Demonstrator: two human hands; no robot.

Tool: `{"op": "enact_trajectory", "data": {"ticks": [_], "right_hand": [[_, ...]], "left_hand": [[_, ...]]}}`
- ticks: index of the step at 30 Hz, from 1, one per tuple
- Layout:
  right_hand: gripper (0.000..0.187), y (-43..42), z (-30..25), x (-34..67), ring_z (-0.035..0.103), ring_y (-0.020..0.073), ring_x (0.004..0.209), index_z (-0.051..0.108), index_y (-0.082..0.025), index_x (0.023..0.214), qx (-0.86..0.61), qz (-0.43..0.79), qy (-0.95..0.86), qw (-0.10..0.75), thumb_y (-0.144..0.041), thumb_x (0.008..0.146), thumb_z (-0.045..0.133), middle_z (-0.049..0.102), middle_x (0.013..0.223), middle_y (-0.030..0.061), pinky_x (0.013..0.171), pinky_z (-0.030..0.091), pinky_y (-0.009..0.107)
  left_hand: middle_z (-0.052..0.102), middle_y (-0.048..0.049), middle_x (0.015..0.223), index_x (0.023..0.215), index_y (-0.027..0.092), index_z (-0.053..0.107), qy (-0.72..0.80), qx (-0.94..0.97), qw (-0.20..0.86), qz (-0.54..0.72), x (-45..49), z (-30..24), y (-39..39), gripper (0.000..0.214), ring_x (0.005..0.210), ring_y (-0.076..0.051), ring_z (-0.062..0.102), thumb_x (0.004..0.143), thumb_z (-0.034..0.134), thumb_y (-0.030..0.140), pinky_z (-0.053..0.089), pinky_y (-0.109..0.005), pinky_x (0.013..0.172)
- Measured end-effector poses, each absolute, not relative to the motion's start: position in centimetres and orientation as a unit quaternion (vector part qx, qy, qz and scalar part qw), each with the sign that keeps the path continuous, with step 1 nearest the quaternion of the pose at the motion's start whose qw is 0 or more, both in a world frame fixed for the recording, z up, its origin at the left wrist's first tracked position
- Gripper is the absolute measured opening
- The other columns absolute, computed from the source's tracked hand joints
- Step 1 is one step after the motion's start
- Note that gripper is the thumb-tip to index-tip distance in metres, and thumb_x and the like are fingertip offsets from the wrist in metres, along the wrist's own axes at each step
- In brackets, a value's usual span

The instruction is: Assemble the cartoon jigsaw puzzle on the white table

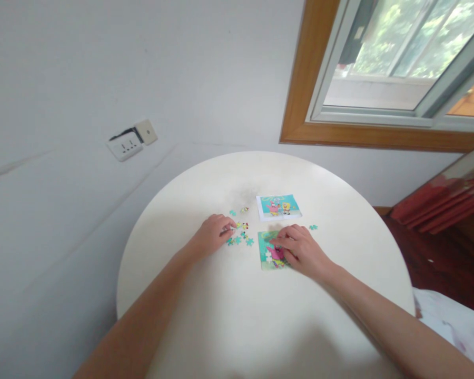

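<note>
A small part-built jigsaw puzzle [269,253] with a teal ground and pink cartoon figure lies on the round white table [260,316]. My right hand [300,248] rests on its right half, fingers curled and pressing on the pieces. My left hand [215,231] lies to the left, fingers curled and pinched at a piece among several loose puzzle pieces [240,234]. A printed reference picture [278,206] of the same cartoon lies just beyond the puzzle. One stray teal piece [313,227] sits to the right.
The table stands against a white wall with a loose socket plate [131,140]. A wood-framed window [379,68] is at upper right. Red boards [442,202] lean at the right above a dark floor.
</note>
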State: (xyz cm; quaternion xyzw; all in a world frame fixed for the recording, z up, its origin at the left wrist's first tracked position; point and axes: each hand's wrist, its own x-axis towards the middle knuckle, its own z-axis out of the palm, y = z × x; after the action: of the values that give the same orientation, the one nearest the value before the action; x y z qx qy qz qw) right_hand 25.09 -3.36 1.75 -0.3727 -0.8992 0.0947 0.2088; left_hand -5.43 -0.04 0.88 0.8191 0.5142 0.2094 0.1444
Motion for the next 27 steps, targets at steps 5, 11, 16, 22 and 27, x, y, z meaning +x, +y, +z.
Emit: {"op": "enact_trajectory", "data": {"ticks": [5, 11, 16, 22, 27], "right_hand": [[0.035, -3.6, 1.9, 24.8, 0.052, 0.0222, 0.098, 0.07, -0.026, 0.114, -0.372, 0.092, -0.901, 0.204, -0.014, 0.086, 0.053, 0.062, 0.108, 0.008, 0.088, 0.038, 0.038], [0.035, -4.7, 2.2, 23.9, 0.048, 0.0249, 0.112, 0.06, -0.027, 0.129, -0.339, 0.077, -0.921, 0.177, -0.031, 0.096, 0.049, 0.061, 0.119, 0.0092, 0.096, 0.035, 0.042], [0.041, -5.0, 2.1, 22.4, 0.042, 0.0271, 0.124, 0.053, -0.026, 0.136, -0.314, 0.049, -0.934, 0.162, -0.039, 0.098, 0.045, 0.054, 0.135, 0.01, 0.103, 0.031, 0.046], [0.041, -4.5, 1.6, 21.4, 0.037, 0.0285, 0.132, 0.057, -0.022, 0.131, -0.332, 0.026, -0.929, 0.159, -0.043, 0.099, 0.041, 0.051, 0.142, 0.0107, 0.106, 0.028, 0.047], [0.044, -4.7, 2.0, 21.7, 0.039, 0.0271, 0.131, 0.052, -0.024, 0.136, -0.325, 0.049, -0.932, 0.155, -0.045, 0.099, 0.04, 0.05, 0.142, 0.0108, 0.104, 0.03, 0.045]], "left_hand": [[0.067, -0.0056, 0.088, 0.094, 0.02, 0.069, 0.513, 0.815, 0.16, 0.216, -7.2, 2.3, 0.1, 0.025, 0.084, -0.021, 0.061, 0.086, 0.047, 0.029, 0.046, -0.035, 0.082], [0.063, -0.0009, 0.076, 0.087, 0.02, 0.069, 0.513, 0.799, 0.274, 0.151, -7.7, 3.8, -0.9, 0.023, 0.071, -0.017, 0.059, 0.078, 0.058, 0.038, 0.046, -0.027, 0.066], [0.062, -0.001, 0.077, 0.09, 0.02, 0.067, 0.514, 0.807, 0.259, 0.13, -6.9, 3.6, -1.3, 0.023, 0.071, -0.017, 0.059, 0.074, 0.059, 0.035, 0.045, -0.027, 0.066], [0.061, -0.0015, 0.078, 0.09, 0.019, 0.065, 0.505, 0.817, 0.245, 0.136, -6.2, 3.3, -1.3, 0.02, 0.071, -0.018, 0.058, 0.075, 0.058, 0.031, 0.044, -0.028, 0.068], [0.061, -0.0014, 0.08, 0.093, 0.02, 0.065, 0.496, 0.828, 0.218, 0.147, -5.8, 3.1, -1.2, 0.019, 0.074, -0.018, 0.058, 0.078, 0.056, 0.028, 0.044, -0.028, 0.069]]}}
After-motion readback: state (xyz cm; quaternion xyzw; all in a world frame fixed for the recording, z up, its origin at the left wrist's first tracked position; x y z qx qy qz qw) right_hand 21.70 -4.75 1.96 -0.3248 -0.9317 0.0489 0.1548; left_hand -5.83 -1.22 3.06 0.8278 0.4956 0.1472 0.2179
